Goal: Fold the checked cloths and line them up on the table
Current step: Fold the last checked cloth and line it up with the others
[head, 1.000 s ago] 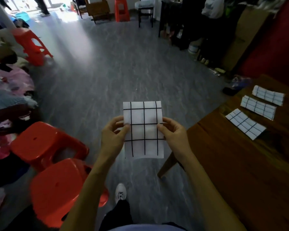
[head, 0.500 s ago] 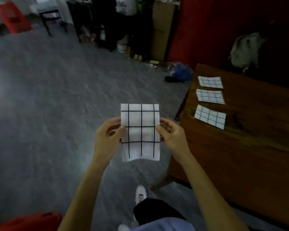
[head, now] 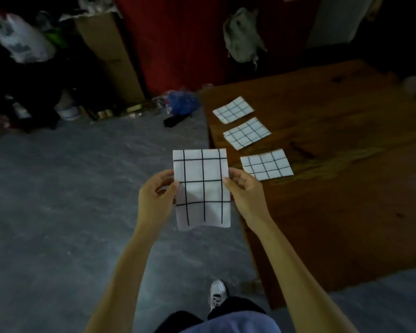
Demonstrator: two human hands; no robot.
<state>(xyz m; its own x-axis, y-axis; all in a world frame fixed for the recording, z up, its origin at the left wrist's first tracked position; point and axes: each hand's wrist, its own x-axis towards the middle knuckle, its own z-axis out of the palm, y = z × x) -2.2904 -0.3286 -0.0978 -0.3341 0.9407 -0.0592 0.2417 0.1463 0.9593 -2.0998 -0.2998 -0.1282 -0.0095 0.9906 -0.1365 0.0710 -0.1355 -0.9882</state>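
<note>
I hold a folded white cloth with a black check [head: 202, 188] upright in front of me, over the grey floor just left of the table. My left hand [head: 154, 200] pinches its left edge and my right hand [head: 244, 191] pinches its right edge. Three folded checked cloths lie in a row near the left edge of the brown wooden table [head: 334, 212]: the far one [head: 233, 109], the middle one [head: 246, 133] and the near one [head: 266, 165]. They lie apart from each other.
A blue bag [head: 181, 102] and small clutter lie on the floor beyond the table's far corner. A cardboard box [head: 108, 51] and a white plastic bag [head: 19, 38] stand at the back left. A pale bag [head: 243, 39] hangs behind the table. My shoe [head: 217, 293] is below.
My view has swung right toward the table, which now lies closer with the three cloths near my hands. The red stools have left the view. Both hands keep holding the cloth.
</note>
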